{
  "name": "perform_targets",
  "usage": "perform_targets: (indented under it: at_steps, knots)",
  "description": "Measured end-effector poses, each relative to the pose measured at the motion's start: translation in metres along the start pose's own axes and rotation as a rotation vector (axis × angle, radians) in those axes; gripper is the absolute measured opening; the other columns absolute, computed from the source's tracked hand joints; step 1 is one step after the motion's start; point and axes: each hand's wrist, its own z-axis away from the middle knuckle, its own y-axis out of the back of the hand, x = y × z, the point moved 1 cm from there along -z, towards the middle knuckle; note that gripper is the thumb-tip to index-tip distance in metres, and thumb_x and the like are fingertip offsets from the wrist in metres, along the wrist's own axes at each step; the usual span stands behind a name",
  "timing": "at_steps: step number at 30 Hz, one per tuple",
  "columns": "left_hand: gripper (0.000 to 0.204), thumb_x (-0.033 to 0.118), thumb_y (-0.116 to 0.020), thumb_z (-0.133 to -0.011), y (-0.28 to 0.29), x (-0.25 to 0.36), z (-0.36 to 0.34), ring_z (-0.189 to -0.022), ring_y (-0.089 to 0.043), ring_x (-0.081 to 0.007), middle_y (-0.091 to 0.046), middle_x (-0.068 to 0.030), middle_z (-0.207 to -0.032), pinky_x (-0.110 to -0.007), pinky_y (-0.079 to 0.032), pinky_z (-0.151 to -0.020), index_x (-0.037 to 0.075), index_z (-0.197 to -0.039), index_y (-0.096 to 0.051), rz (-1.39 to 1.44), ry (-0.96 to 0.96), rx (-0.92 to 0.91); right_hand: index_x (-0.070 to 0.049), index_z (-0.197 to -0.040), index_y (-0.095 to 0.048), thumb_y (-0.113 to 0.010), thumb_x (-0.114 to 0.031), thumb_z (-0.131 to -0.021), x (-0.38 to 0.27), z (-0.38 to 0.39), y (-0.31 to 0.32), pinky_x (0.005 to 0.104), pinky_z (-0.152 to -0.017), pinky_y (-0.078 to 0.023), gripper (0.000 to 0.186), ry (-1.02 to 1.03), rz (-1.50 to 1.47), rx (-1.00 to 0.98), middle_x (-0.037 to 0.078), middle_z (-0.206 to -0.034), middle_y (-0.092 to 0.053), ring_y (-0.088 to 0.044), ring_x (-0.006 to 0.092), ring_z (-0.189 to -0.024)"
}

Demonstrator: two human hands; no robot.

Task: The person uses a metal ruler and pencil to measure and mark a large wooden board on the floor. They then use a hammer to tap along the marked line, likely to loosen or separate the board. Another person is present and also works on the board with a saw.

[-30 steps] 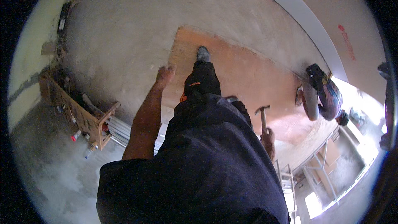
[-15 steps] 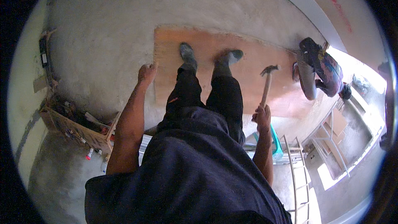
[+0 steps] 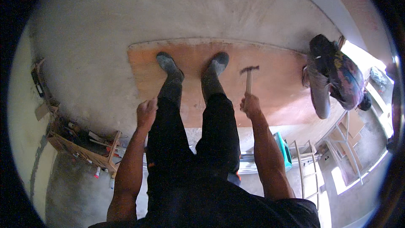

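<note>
A claw hammer point(image 3: 249, 81) with a pale wooden handle stands upright in my right hand point(image 3: 251, 106), which is closed round the lower handle. Its dark head shows against the orange-brown plywood sheet point(image 3: 270, 93) beyond. My left hand point(image 3: 146, 113) is curled closed beside my left leg; whatever its fingers may hold is hidden. Both my boots point(image 3: 219, 62) are on the plywood, near its far edge.
At the right, a crouching person point(image 3: 333, 76) is beside the sheet's end. A wooden crate point(image 3: 80, 147) with loose items lies at the lower left. A green plastic object point(image 3: 285, 152) and a ladder point(image 3: 310, 171) are behind my right arm.
My right hand has brought the hammer inward to the left and a little lower in view. My left hand appears lower. My feet and the view have shifted over the sheet.
</note>
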Motion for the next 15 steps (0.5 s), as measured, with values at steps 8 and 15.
perform_targets:
  at_steps: [8,15]
  knots:
    - [0.049,0.043,-0.053,-0.097,-0.254,0.014,-0.245,-0.086,-0.068,-0.0494,-0.071,-0.0275,-0.090,-0.057,-0.050,-0.076,-0.002,-0.094,-0.072,-0.187,-0.186,-0.121,-0.009,-0.098,-0.053,-0.055,-0.030,-0.103,-0.019,-0.175,-0.172,0.0345,-0.046,-0.043,0.022,0.108,-0.434,0.114,0.004,-0.077,-0.053,-0.053,0.0185,-0.057]
    - [0.051,0.041,-0.053,-0.100,-0.351,0.043,-0.389,-0.115,-0.064,-0.0485,-0.067,-0.0320,-0.121,-0.053,-0.049,-0.101,-0.002,-0.125,-0.067,-0.426,-0.153,-0.164,-0.010,-0.101,-0.046,-0.050,-0.027,-0.106,-0.012,-0.185,-0.247,0.0351,-0.045,-0.046,0.019,0.186,-0.449,0.165,0.006,-0.077,-0.053,-0.054,0.0185,-0.055]
